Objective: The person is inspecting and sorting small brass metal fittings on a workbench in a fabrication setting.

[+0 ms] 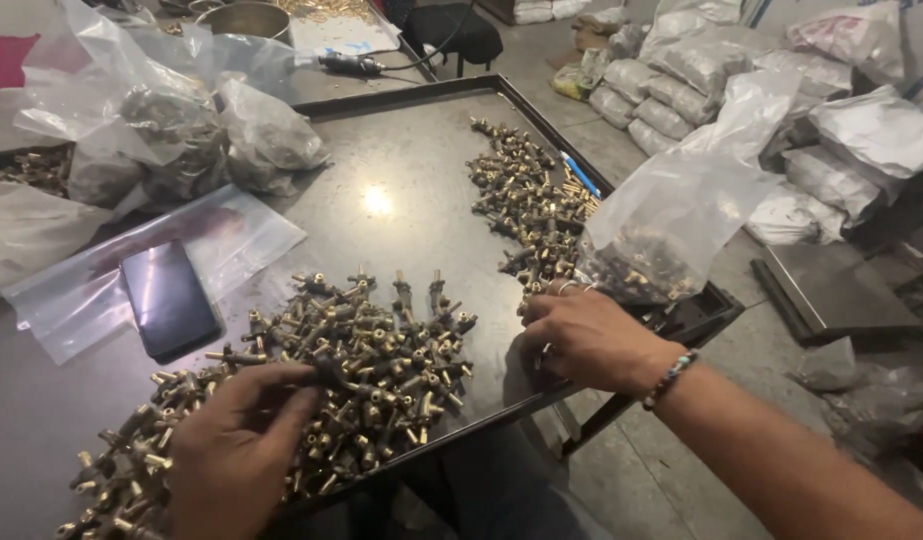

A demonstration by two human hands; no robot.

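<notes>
Grey metal desk point(402, 190) with raised rim, left hand point(237, 450) pinching brass fittings point(362, 350) from the near heap, right hand point(587, 335) gripping clear bag point(672, 215) at desk edge, filled bags point(682, 70) on concrete floor point(682, 460), dark phone point(169, 300) alongside.

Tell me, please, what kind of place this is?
Probably a small workshop or factory packing area. Heaps of small brass fittings cover a metal tray table, and many filled plastic sacks lie piled on the concrete floor.
</notes>
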